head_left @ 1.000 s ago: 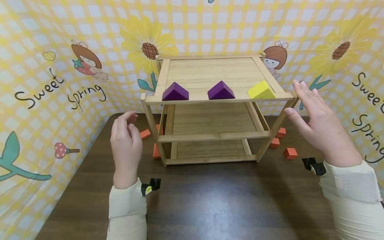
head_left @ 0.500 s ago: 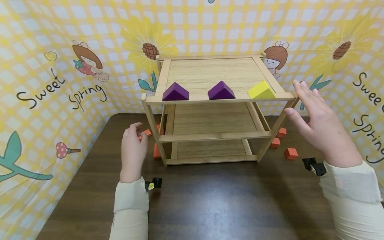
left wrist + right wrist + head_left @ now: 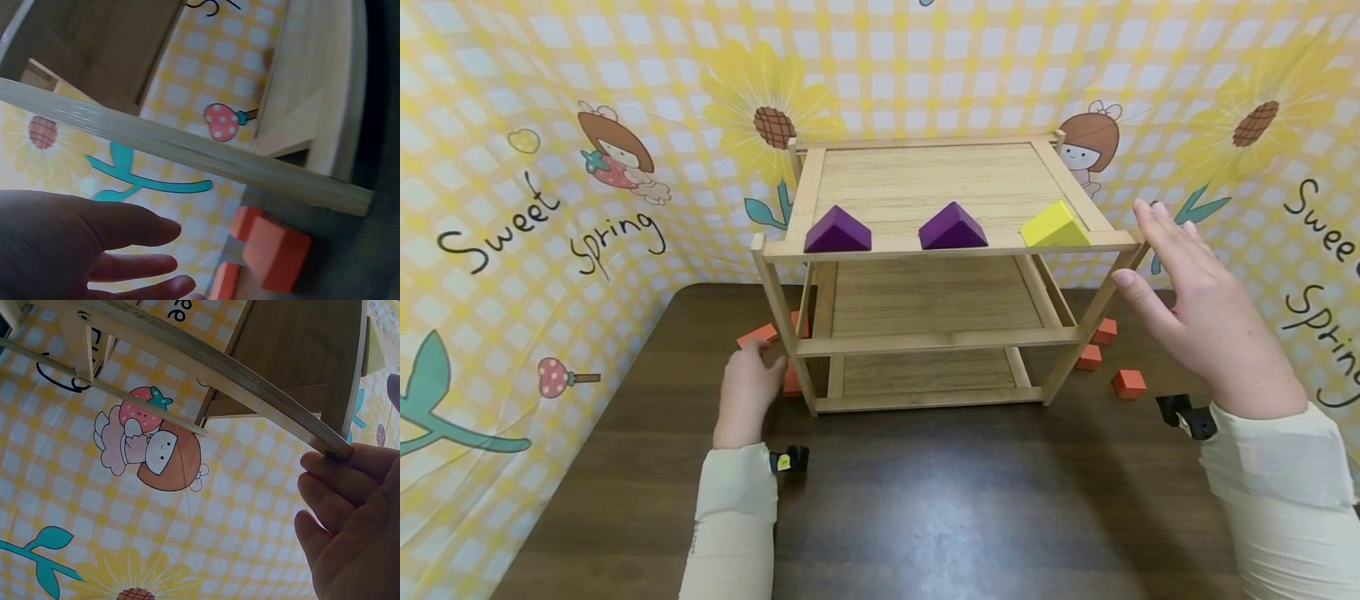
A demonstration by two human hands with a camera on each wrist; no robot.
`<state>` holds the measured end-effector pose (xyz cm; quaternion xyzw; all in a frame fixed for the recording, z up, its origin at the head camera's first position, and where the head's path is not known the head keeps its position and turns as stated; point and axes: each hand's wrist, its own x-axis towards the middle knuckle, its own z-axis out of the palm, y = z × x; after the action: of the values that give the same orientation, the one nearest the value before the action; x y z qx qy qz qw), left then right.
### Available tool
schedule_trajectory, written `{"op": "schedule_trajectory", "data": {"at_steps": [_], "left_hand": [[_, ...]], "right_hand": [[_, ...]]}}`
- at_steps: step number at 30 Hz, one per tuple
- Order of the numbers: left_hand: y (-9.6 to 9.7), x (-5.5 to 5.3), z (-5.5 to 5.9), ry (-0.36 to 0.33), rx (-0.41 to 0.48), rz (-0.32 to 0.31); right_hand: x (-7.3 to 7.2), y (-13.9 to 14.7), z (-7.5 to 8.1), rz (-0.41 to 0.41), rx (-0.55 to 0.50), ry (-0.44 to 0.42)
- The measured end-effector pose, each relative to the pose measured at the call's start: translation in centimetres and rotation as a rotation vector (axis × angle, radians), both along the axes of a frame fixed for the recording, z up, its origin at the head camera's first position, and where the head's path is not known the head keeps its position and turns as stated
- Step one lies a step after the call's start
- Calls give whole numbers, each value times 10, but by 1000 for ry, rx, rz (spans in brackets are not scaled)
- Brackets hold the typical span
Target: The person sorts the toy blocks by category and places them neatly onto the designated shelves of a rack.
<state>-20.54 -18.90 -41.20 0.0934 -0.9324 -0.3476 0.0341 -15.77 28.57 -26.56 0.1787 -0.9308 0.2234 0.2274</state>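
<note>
My left hand [image 3: 747, 387] reaches low over the dark table on the left side of a three-tier wooden rack [image 3: 925, 179], fingertips right by an orange block [image 3: 757, 335]. In the left wrist view its thumb and fingers are apart, with nothing between them, facing several orange blocks [image 3: 276, 253]. My right hand [image 3: 1202, 321] is raised at the rack's top right front corner. Its fingers are fairly straight against the post end [image 3: 334, 449]. Along the top shelf's front edge stand two purple triangular blocks [image 3: 838, 231] [image 3: 953, 227] and a yellow triangular block [image 3: 1055, 226].
Beside the rack's left front leg lies another orange block [image 3: 792, 380], partly hidden. Several orange cubes [image 3: 1128, 384] rest on the table [image 3: 925, 500] to the right of the rack. A yellow checked cloth [image 3: 925, 67] with printed drawings surrounds the table at the back and sides.
My left hand has come down and slightly right, from beside the rack to the orange blocks on the table. The right hand has stayed at the rack's corner.
</note>
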Motion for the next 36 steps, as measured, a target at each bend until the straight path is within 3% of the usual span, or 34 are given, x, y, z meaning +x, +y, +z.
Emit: {"op": "schedule_trajectory", "data": {"at_steps": [3, 10, 17, 36], "left_hand": [[1, -2, -7, -45, 2, -10], [4, -9, -20, -68, -47, -15], [7, -12, -26, -120, -47, -35], [5, -15, -31, -75, -107, -77]], "right_hand": [[0, 0, 0, 3, 0, 7], [0, 0, -1, 14, -2, 25], [0, 0, -1, 11, 2, 23], [-1, -1, 0, 10, -4, 36]]}}
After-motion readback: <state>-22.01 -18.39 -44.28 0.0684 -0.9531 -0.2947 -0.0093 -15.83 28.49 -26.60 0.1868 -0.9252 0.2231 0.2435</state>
